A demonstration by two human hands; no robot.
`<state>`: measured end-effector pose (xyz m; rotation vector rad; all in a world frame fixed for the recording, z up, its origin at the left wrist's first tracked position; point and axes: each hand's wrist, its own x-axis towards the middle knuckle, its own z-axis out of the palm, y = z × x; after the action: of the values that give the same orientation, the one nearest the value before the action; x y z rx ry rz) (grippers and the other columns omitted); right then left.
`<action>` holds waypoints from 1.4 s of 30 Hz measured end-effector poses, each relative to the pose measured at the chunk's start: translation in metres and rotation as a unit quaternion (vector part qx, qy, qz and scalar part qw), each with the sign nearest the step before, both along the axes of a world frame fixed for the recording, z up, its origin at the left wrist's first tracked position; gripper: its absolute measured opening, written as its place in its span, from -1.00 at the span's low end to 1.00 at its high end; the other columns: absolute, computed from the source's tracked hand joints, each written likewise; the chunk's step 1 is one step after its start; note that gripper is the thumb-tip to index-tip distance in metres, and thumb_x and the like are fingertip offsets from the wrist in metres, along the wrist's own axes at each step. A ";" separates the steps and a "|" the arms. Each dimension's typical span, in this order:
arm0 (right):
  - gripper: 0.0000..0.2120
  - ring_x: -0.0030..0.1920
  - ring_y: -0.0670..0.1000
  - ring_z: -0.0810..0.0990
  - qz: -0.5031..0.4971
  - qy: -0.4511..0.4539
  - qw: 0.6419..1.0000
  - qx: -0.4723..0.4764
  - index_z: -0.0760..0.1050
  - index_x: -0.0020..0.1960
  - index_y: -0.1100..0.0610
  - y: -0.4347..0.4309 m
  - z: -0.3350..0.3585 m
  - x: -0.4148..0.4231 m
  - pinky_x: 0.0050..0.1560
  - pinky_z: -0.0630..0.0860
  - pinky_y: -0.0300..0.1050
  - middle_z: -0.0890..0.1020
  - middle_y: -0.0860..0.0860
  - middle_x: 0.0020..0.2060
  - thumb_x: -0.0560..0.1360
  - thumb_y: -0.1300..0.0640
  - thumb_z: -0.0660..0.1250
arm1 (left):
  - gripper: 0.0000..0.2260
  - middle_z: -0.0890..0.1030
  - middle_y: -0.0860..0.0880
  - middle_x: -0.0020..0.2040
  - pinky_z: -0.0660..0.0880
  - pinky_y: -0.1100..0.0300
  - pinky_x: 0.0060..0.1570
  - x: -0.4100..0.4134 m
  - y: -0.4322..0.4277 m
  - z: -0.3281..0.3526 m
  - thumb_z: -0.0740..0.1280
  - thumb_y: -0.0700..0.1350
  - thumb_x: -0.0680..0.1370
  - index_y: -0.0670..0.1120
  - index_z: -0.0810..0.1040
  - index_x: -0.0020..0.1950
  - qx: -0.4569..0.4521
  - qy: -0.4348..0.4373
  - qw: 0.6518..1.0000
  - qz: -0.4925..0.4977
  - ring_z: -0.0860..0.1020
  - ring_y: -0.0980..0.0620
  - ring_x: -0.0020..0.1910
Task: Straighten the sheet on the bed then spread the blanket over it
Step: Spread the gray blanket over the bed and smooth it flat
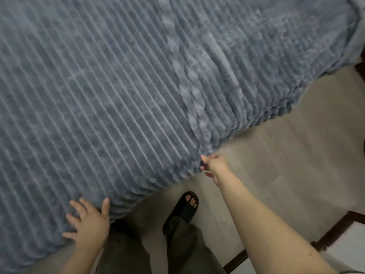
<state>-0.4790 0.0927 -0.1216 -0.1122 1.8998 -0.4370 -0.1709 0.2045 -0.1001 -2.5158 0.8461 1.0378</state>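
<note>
A ribbed blue-grey blanket (pixel 110 91) covers the bed and fills most of the head view. A raised fold runs down it from the top centre to the near edge. My right hand (pixel 214 165) pinches the blanket's hanging edge where that fold ends. My left hand (pixel 88 220) lies flat on the blanket near the bed's near edge, fingers spread. The sheet is hidden under the blanket.
Pale floor (pixel 286 155) runs along the bed's right side. My leg in dark trousers and a black sandal (pixel 182 210) stands close to the bed edge. Dark wooden furniture legs (pixel 335 228) stand at the lower right, and a dark piece shows at the far right edge.
</note>
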 end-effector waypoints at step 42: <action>-0.95 -0.11 0.03 0.63 -0.034 0.158 0.982 -0.093 0.56 -0.06 0.08 -0.197 0.001 -0.345 0.02 0.60 0.05 0.66 0.04 -0.11 0.49 0.14 0.42 | -0.38 -0.46 0.29 0.47 -0.10 -0.10 0.50 -0.369 -0.255 0.002 -0.10 0.31 0.55 0.30 -0.44 0.46 -0.086 0.219 0.897 -0.373 -0.35 0.10 0.52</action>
<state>-0.8235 -0.1043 -0.1202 -0.2547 2.1758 -0.6754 -0.5404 -0.0504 -0.0978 -1.7706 1.9014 1.2681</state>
